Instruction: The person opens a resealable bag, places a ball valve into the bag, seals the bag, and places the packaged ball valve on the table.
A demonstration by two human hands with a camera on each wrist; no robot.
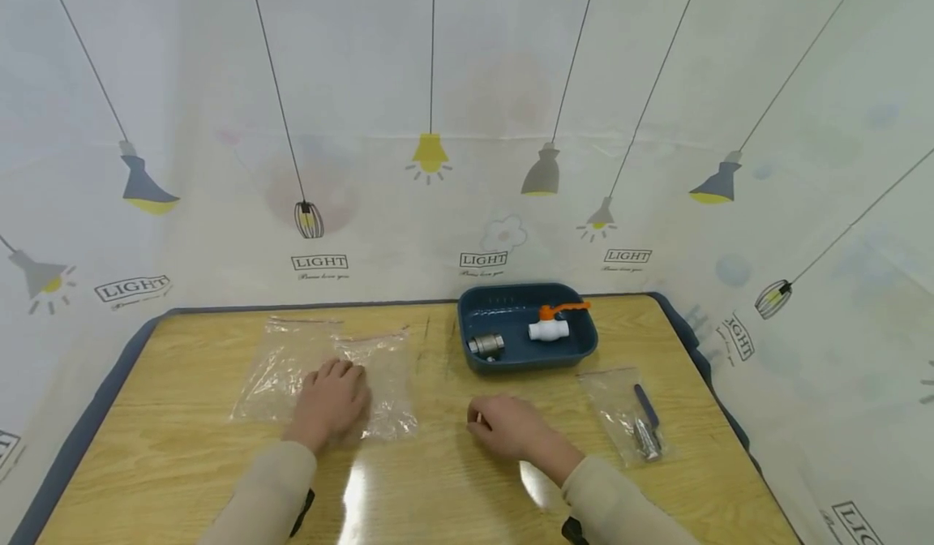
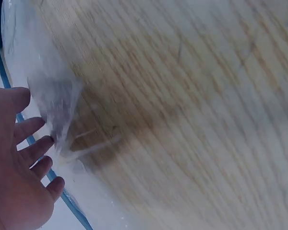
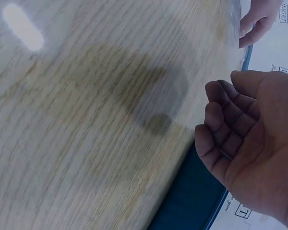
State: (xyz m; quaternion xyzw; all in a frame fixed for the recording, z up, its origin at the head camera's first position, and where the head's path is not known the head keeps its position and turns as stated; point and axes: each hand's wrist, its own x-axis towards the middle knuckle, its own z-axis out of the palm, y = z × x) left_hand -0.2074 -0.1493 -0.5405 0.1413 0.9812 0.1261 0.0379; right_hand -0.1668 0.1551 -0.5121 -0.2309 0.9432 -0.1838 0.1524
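Two clear zip bags, a left one (image 1: 273, 375) and a right one (image 1: 392, 375), lie side by side on the wooden table. My left hand (image 1: 333, 399) is over them where they meet, its fingers relaxed. In the left wrist view, its fingertips are beside the crumpled plastic (image 2: 57, 103); whether they touch it I cannot tell. My right hand (image 1: 511, 427) hovers over the table in front of the dark blue tray (image 1: 511, 322). Its fingers hang loosely curled, and the palm (image 3: 264, 148) holds nothing.
Inside the tray are a white ball valve (image 1: 549, 331) with an orange lever and a metal fitting (image 1: 486, 344). To the right, another clear bag (image 1: 613, 403) contains a blue-handled metal piece (image 1: 646, 419). A lamp-print curtain (image 1: 379, 229) stands behind the table.
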